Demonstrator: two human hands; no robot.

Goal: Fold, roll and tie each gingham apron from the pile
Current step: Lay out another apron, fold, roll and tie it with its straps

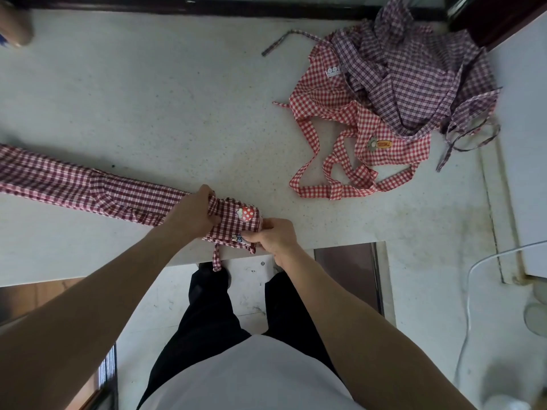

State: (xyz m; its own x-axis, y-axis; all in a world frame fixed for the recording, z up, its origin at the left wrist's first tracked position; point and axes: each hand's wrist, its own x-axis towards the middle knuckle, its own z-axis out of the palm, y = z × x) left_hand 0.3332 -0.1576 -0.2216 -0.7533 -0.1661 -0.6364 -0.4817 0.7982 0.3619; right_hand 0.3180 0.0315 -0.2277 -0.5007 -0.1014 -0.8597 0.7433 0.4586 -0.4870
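Observation:
A dark red gingham apron (97,187), folded into a long strip, lies across the white counter (177,99) from the left edge to the front middle. Its right end is turned over into a small roll (236,220) bearing a red polka-dot patch. My left hand (192,213) grips the roll's left side. My right hand (275,236) pinches its right front corner by a small bow patch. A tie (217,258) hangs over the counter's front edge. At the back right lies the pile: a bright red gingham apron (334,113) under a purple gingham apron (414,75).
Loose straps of the red apron (340,184) sprawl toward the counter's front right. A white appliance (527,143) stands at the right edge with a white cable (473,276). A brown object (14,25) sits at the far left back. Below are my dark trousers and the floor.

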